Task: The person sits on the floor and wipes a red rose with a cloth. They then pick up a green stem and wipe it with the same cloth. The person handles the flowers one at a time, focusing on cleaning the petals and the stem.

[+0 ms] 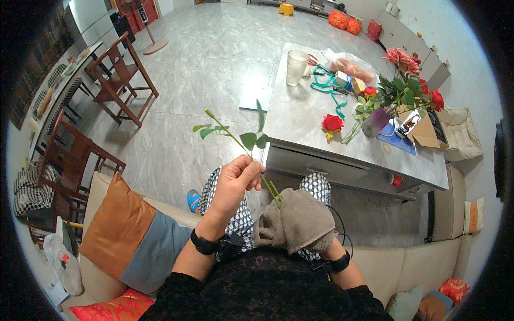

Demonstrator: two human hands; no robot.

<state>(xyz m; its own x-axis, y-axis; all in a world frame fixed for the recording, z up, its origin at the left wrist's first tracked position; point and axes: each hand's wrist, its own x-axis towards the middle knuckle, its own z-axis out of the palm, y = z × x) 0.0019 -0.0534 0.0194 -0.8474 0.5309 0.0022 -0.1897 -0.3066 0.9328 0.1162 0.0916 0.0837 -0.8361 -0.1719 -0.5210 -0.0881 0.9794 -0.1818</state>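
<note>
My left hand [241, 175] pinches a green artificial flower stem [229, 131] with several leaves and no bloom on its upper end. The stem slants down to the right, its lower end at a grey-brown cloth [307, 218]. That cloth covers my right hand, so its fingers are hidden; only the wrist with a black band shows. A detached red rose head [332, 123] lies near the front edge of the grey table [297, 132]. To its right, a purple-tinted vase [375, 122] stands beside artificial roses with pink and red blooms [402, 61].
On the table are a frosted cup [297, 67], green ribbon [326, 89], a plastic bag [349, 66], a phone [408, 123] and an open cardboard box [427, 128]. An orange and grey cushion [134, 232] leans on the sofa at left. Wooden chairs [122, 76] stand farther left.
</note>
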